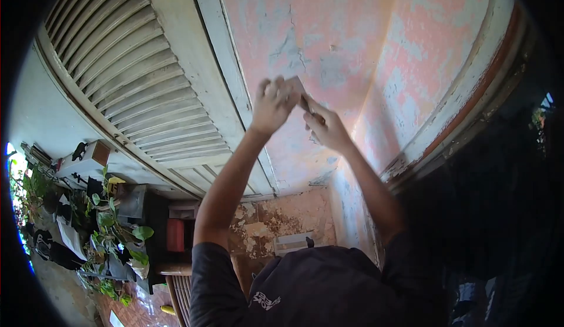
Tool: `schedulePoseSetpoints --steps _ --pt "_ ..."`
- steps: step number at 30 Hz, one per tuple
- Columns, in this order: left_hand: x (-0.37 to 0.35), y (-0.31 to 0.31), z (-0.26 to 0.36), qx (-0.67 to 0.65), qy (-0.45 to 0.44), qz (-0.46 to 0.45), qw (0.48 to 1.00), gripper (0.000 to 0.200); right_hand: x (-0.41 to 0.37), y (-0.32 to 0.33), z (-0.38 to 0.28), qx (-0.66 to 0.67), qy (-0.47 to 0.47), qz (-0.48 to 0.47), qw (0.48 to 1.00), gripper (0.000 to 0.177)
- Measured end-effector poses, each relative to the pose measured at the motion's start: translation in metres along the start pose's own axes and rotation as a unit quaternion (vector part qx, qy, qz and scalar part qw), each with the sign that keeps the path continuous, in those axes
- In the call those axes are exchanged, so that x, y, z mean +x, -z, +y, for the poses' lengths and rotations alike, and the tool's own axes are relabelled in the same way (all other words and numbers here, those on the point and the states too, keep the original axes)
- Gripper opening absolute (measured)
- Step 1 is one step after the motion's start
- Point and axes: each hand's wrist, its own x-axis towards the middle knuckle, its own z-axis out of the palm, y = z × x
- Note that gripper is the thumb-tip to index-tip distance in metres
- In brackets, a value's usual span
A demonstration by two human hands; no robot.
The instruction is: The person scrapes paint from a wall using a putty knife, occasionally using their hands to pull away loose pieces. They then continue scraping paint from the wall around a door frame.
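Note:
Both of my hands are raised together in front of the pink wall (pixel 346 27), which has peeling paint, grey patches and a thin crack. My right hand (pixel 328 128) is closed around the handle of a scraper (pixel 298 86) with a flat, wide blade. The blade points up and to the left. My left hand (pixel 274 105) is beside the blade, its fingers bent around the blade's left edge. Whether the blade touches the wall cannot be made out.
A louvred wooden shutter (pixel 141 74) stands to the left of the wall. Leafy plants (pixel 108 221) and stacked items are at the lower left, near a wooden chair (pixel 176 289). A white-edged wall border (pixel 470 86) curves along the right.

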Motion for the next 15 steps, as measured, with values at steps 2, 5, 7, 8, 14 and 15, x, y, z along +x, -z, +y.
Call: schedulePoseSetpoints --steps 2,5,7,8,14,15 --pt "-0.021 -0.002 0.008 -0.022 0.003 -0.026 0.999 0.022 -0.017 -0.018 0.017 0.097 -0.030 0.041 0.994 0.050" --pt "-0.025 -0.002 0.011 -0.054 0.019 -0.006 0.998 0.026 -0.021 -0.047 0.041 -0.150 0.176 0.186 0.955 0.046" --pt "-0.015 -0.004 0.007 -0.069 0.019 0.003 0.997 0.027 -0.012 -0.061 0.031 -0.170 0.215 0.240 0.931 0.047" --pt "-0.014 -0.004 0.007 -0.086 0.027 0.006 0.996 0.029 -0.010 -0.065 0.027 -0.166 0.210 0.245 0.932 0.047" --pt "0.002 -0.035 -0.005 -0.097 0.043 -0.006 0.994 0.040 0.040 -0.057 0.032 -0.212 0.242 0.300 0.898 0.046" --pt "0.004 -0.042 -0.006 -0.096 0.054 -0.002 0.994 0.039 0.048 -0.055 0.037 -0.194 0.249 0.307 0.898 0.044"
